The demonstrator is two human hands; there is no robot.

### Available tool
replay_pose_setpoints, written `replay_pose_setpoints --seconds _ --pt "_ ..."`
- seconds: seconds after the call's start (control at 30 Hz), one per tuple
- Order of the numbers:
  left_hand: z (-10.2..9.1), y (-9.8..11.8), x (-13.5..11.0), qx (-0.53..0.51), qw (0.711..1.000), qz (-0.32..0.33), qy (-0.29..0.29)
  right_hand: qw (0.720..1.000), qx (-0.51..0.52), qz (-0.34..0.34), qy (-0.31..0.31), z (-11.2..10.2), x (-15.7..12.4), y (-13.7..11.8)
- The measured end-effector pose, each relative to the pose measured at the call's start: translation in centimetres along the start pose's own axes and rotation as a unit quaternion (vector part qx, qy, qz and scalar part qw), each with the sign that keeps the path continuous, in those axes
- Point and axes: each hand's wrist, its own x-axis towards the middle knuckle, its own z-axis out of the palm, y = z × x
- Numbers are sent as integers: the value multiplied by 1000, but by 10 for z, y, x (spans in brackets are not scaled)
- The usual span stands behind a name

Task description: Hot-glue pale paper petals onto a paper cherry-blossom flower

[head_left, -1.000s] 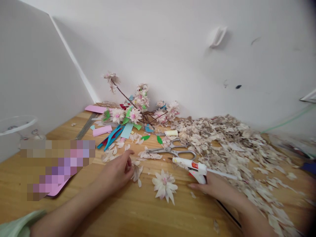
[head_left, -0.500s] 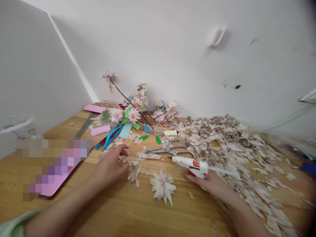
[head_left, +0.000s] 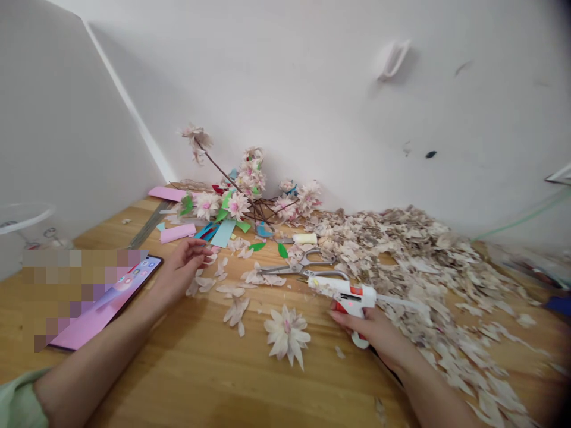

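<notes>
My right hand [head_left: 372, 330] is wrapped round the handle of a white hot glue gun [head_left: 343, 294] with a glue stick [head_left: 401, 301] poking out of its back. Its nozzle points left, just below the metal scissors [head_left: 298, 270]. Fingers apart and curved, my left hand [head_left: 185, 264] hovers near the coloured paper strips [head_left: 206, 230], holding nothing that I can see. Between the hands a white paper-like flower [head_left: 288, 337] with a pinkish centre lies on the wooden table [head_left: 214, 380]. Loose petals [head_left: 236, 312] are scattered close to my left hand.
A big heap of pale petals [head_left: 401, 249] spreads over the right side. Flowers on brown twigs [head_left: 238, 205] stand by the wall. A phone [head_left: 120, 297], partly blurred out, lies at left near a clear plastic cup [head_left: 27, 229]. Green paper leaves [head_left: 282, 250] lie mid-table.
My left hand has moved left and up, away from the loose petals. The glue gun has come slightly left and turned, showing more of its handle. The view has shifted slightly.
</notes>
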Motion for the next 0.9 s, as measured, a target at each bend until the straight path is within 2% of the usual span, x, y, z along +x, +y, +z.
replay_pose_setpoints --seconds 0.1,0.2,0.27,0.33,0.4,0.47,0.77,0.9 --pt "-1 6 0 -7 1000 10 3 1000 26 1 -6 0 0 0" --pt "-9 7 -2 77 992 77 -65 999 44 1 -20 1 0 2" --pt "-15 6 -5 187 965 115 -145 999 43 2 -27 1 -1 2" --pt "-19 4 -8 280 928 124 -213 999 28 7 -28 1 -1 3" --pt "-21 2 -9 329 904 120 -244 999 13 10 -32 0 -1 5" --pt "-20 0 -9 341 900 122 -244 999 7 7 -36 0 0 6" --pt "-22 -3 -5 318 918 143 -188 999 21 5 -36 0 0 7" --pt "-23 2 -5 344 907 135 -203 999 6 5 -40 0 -1 3"
